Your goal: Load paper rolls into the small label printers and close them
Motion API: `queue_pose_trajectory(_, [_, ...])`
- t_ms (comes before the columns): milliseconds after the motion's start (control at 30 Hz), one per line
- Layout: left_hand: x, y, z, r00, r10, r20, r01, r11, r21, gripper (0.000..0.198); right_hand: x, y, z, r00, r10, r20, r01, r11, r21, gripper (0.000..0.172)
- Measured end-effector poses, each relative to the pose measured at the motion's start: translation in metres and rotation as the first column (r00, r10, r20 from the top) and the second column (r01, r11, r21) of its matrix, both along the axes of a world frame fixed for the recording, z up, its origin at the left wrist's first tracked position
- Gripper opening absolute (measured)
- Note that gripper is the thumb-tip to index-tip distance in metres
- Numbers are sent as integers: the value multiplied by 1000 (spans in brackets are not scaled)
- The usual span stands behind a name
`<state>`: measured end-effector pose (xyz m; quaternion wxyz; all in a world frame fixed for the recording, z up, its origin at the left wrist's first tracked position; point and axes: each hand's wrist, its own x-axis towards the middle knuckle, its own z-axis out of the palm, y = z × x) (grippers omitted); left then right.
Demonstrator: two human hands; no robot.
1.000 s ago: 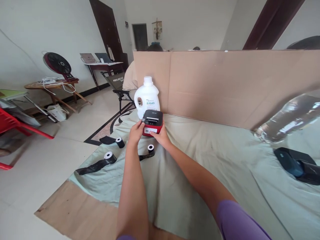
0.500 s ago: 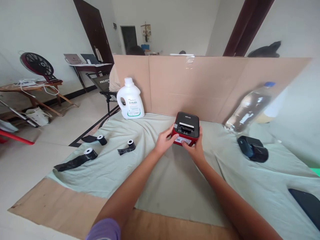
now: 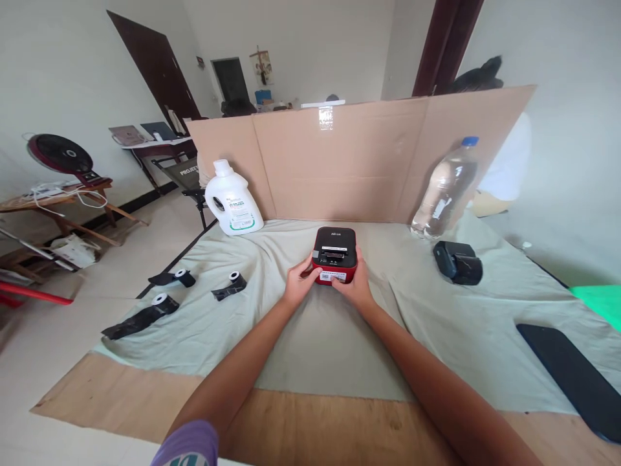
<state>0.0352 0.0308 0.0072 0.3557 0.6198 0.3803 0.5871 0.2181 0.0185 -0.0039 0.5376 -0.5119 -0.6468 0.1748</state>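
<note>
A small printer (image 3: 336,248), black on top and red around the sides, is between my two hands near the middle of the cloth. It looks level, with a paper slot on top and a white label on its front. My left hand (image 3: 299,281) grips its left front corner, thumb on the front face. Wrapped round the right side is my right hand (image 3: 358,283), its thumb by the label. The printer's underside is hidden; it appears to rest on the cloth (image 3: 334,349).
Left lie several partly unrolled black rolls, one a black paper roll (image 3: 167,304). A white jug (image 3: 235,200) and a clear bottle (image 3: 446,188) stand before a cardboard panel (image 3: 339,168). Right are a black handheld device (image 3: 458,262) and a dark phone-like slab (image 3: 572,375).
The printer, held in both hands, has come down and now sits flatter against the cloth. My view has turned a little, so the surroundings shift left in the picture.
</note>
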Motion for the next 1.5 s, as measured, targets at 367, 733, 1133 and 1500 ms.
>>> queue_pose_trajectory(367, [-1, 2, -4, 998, -39, 44, 41, 998, -45, 60, -1, 0, 2, 998, -47, 45, 46, 999, 17, 105])
queue_pose_trajectory(733, [1, 2, -4, 994, -15, 112, 28, 993, -117, 74, 0, -3, 2, 999, -36, 29, 35, 999, 31, 103])
queue_pose_trajectory(1133, [4, -1, 8, 999, -32, -35, 30, 998, -63, 37, 5, -2, 5, 998, -55, 27, 53, 996, 67, 78])
queue_pose_trajectory(1500, [3, 16, 8, 987, -138, 80, 149, 977, -156, 41, 13, 0, 17, 992, -60, 109, 61, 998, -6, 71])
